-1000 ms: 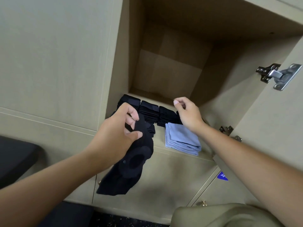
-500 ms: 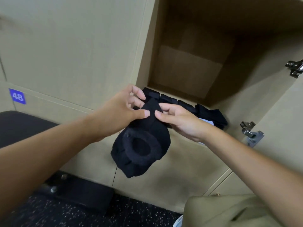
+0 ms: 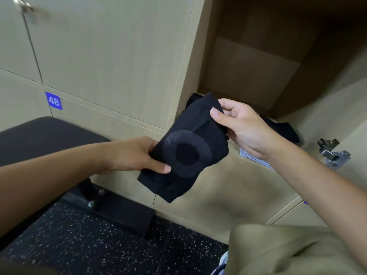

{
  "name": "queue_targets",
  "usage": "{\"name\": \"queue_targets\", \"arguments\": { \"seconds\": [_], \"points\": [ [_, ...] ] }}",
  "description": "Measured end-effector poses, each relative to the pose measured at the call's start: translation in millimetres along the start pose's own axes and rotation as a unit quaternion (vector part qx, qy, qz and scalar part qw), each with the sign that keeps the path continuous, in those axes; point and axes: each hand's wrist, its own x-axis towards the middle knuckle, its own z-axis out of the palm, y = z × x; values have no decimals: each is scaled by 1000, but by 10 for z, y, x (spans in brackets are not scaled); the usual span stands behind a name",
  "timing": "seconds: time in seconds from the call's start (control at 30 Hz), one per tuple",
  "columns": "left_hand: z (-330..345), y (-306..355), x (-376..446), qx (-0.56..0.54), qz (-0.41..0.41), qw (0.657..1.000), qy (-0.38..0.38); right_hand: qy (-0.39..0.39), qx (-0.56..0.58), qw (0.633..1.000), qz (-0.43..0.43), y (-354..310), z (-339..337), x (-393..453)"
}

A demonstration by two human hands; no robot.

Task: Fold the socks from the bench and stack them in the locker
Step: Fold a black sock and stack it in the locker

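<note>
2 hands hold 1 black sock in the air in front of the open locker, above the floor and to the right of the bench. Your left hand pinches the lower end, thumb laid across the front near the ring-shaped padded patch, fingers tucked behind. Your right hand pinches the upper end between thumb and curled fingers, so the fabric runs stretched on a slant between them. Behind it, dark folded socks lie on the locker floor, partly hidden by your right hand, with a pale blue stack just showing under your wrist. The risk I see is the fold going crooked: the padded patch looks stiffer than the rest, so it may resist a crease and spring open. Loosening either pinch too early could drop the sock to the speckled floor. Setting it down carelessly might nudge the stacks already inside.
</note>
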Motion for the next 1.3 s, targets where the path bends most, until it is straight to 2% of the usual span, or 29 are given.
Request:
{"name": "queue_targets", "arguments": {
  "seconds": [0.23, 0.4, 0.57, 0.7, 0.93, 1.3],
  "points": [
    [34, -102, -52, 32, -108, 993, 26, 34, -6, 999, 28, 22, -44, -41],
    [-49, -81, -127, -24, -163, 980, 114, 49, -135, 989, 24, 85, -62, -46],
    [-176, 12, -176, -92, -133, 965, 207, 82, -182, 979, 37, 106, 66, -51],
    [-170, 123, -242, -135, -77, 954, 255, 45, -164, 984, 46, 87, 275, -82],
    [47, 315, -212, -197, -37, 942, 270, 14, -133, 990, 51, 65, 628, -153],
    [139, 331, -137, -157, -23, 951, 264, 25, -135, 985, 100, 26, 775, -178]
  ]
}}
